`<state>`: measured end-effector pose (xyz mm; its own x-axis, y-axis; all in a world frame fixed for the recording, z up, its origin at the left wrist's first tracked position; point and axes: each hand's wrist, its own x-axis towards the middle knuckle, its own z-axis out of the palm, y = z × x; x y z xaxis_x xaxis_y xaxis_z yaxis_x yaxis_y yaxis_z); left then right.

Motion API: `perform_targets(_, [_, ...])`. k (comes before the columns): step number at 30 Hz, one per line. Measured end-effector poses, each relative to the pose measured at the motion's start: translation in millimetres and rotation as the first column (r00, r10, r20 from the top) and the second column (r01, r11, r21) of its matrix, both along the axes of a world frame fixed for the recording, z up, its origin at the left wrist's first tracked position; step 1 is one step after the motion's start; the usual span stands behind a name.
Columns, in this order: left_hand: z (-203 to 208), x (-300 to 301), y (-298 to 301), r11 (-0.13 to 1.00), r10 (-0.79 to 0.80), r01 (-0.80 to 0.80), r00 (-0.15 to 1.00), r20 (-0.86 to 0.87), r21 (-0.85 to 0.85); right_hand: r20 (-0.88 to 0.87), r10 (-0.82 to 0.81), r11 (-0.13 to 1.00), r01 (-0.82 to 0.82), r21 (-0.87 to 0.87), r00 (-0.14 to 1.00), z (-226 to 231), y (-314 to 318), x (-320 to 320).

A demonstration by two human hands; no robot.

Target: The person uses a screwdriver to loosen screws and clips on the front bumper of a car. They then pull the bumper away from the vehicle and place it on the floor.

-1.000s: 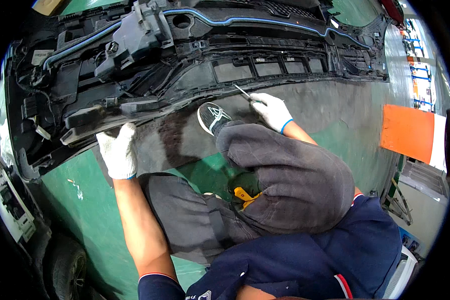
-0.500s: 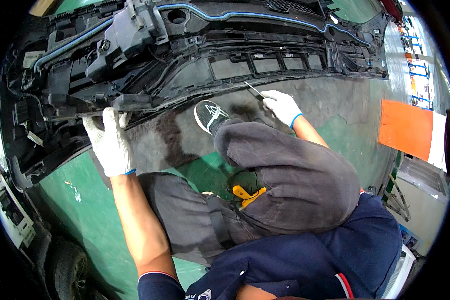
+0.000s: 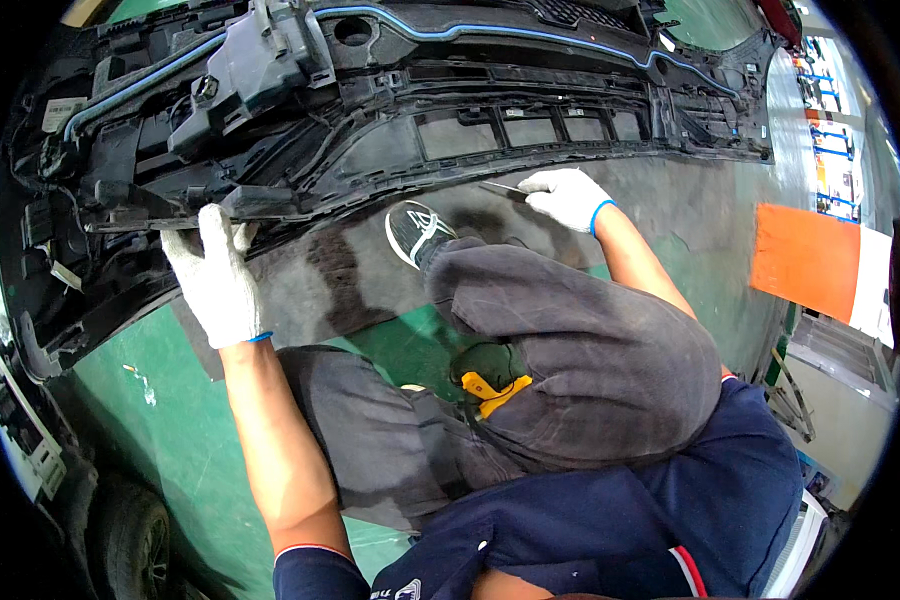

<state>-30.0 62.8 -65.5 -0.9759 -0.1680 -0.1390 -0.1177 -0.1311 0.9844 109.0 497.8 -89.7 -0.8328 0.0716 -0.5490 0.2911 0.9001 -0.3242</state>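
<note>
A large black car bumper [image 3: 390,150] lies across the top of the view, its inner side showing, with a blue line along it. My left hand [image 3: 215,280], in a white knit glove with a blue cuff, grips a long black plastic strip [image 3: 130,226] at the bumper's near left edge; some fingertips are hidden behind it. My right hand [image 3: 567,200], gloved alike, is closed round a thin metal rod-like tool [image 3: 503,187] whose handle is hidden in the fist. The rod points left, just short of the bumper's near edge.
My shoe [image 3: 417,232] and bent knee are between my hands. A dark mat [image 3: 340,270] covers part of the green floor [image 3: 150,400]. A yellow tool [image 3: 495,393] lies by my thigh. An orange and white panel [image 3: 805,255] stands at right, a wheel [image 3: 135,540] at lower left.
My right hand has turned and shifted slightly up, and the rod now lies flatter, lower at its tip. My left hand has barely moved and keeps its grip on the strip.
</note>
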Motion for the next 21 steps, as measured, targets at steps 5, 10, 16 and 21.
perform_targets(5, [-1, -3, 3, 0.999, 0.033, -0.034, 0.999, 0.013, 0.018, -0.024, -0.025, 0.999, 0.025, -0.027, 0.999, 7, 6, -5])
perform_targets(10, [1, -4, 6, 0.998, 0.065, -0.064, 0.997, 0.047, -0.019, -0.001, -0.044, 0.999, 0.044, -0.023, 0.999, 15, 13, -13])
perform_targets(16, [0, -9, 8, 0.998, 0.062, -0.06, 0.996, 0.062, -0.03, 0.024, -0.041, 0.999, 0.041, -0.006, 0.999, 12, 18, -24])
perform_targets(21, [0, -10, 9, 0.997, 0.08, -0.079, 0.992, 0.097, -0.022, 0.089, 0.131, 0.988, -0.138, 0.068, 0.987, 19, 20, -46])
